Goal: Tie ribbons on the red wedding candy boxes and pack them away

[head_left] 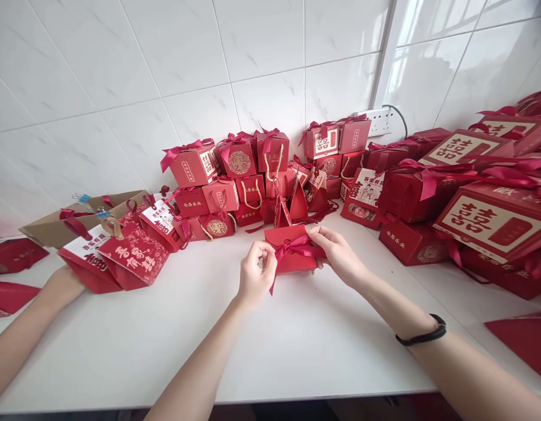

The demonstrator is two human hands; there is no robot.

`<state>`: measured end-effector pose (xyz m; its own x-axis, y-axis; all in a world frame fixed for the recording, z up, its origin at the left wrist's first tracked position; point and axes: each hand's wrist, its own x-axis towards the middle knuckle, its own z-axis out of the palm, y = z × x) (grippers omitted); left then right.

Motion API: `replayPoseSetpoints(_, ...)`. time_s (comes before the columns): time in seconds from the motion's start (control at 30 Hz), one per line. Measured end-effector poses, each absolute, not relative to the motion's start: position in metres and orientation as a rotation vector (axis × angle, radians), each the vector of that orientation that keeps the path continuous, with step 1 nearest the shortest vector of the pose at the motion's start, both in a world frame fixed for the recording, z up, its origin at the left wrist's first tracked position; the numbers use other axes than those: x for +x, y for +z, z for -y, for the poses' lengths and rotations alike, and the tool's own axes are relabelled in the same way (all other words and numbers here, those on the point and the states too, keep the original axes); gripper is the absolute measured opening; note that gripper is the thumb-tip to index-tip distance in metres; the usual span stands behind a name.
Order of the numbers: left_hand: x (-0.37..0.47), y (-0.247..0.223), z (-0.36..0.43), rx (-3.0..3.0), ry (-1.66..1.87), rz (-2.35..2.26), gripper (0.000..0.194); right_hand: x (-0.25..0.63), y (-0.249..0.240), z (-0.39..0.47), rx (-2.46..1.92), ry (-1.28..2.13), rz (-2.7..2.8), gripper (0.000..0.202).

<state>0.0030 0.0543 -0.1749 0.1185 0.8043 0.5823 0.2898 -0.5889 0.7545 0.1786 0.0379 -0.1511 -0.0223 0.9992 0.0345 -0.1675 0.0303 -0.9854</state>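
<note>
A small red gift box (292, 266) rests on the white table in front of me. A dark red satin ribbon (297, 247) is tied in a bow across its front, with one tail hanging down at the left. My left hand (255, 272) pinches the bow's left side between thumb and fingers. At the box's right side, my right hand (338, 252) is closed, its thumb and forefinger at the top corner and other fingers curled lower by the ribbon's right end. Some of these fingertips are hidden.
Stacked red gift boxes (239, 161) line the tiled wall, and a larger pile (493, 216) rises at the right. On the left, another person's hand (66, 285) is partly behind red gift bags (134, 254). A cardboard tray (47, 229) and a power socket (380, 123) are behind.
</note>
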Motion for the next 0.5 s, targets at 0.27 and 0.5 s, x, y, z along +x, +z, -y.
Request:
replayPoseSetpoints(0.27,-0.0009,-0.1740,-0.0559,2.107,1.471,-0.968,0.008,0.1787,-0.1461,-0.0343,-1.094,1.191,1.204,0.037)
replayPoseSetpoints(0.5,-0.0029,-0.1710,-0.0554,2.033,1.422,-0.976,0.011,0.1794,-0.1460,-0.0343,-1.102,1.188,1.235,0.031)
